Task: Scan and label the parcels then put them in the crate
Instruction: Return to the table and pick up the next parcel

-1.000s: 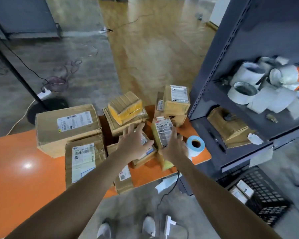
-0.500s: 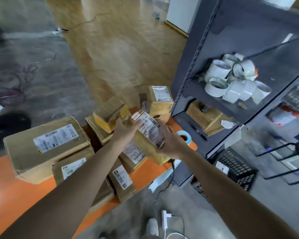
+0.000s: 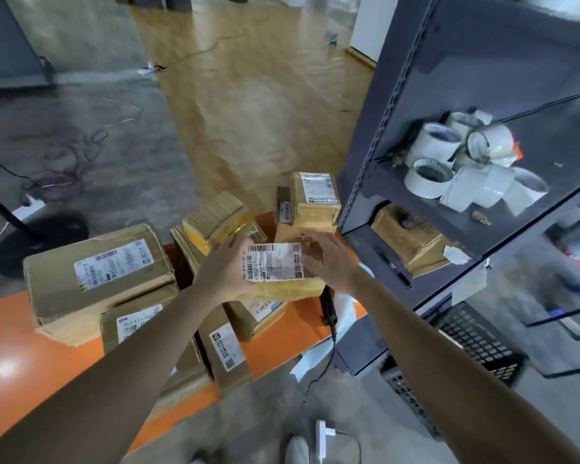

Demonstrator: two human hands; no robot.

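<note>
A small brown parcel (image 3: 275, 267) with a white barcode label on top is held in the air above the orange table (image 3: 21, 333). My left hand (image 3: 225, 269) grips its left end and my right hand (image 3: 329, 262) grips its right end. Several other taped cardboard parcels lie on the table, the largest (image 3: 94, 279) at the left and a stack (image 3: 312, 209) at the back right. A black barcode scanner (image 3: 327, 304) with a cord lies on the table's right end, under the held parcel. A black plastic crate (image 3: 476, 343) stands on the floor at the right.
A dark metal shelf unit (image 3: 449, 95) stands right of the table, with white tape rolls (image 3: 462, 162) on one shelf and a brown parcel (image 3: 409, 239) below. A white power strip (image 3: 322, 440) and cable lie on the floor by my feet. A stand base (image 3: 37, 242) sits behind the table.
Both hands took the small parcel from the pile and lifted it. It has been turned from tilted to level, label facing up.
</note>
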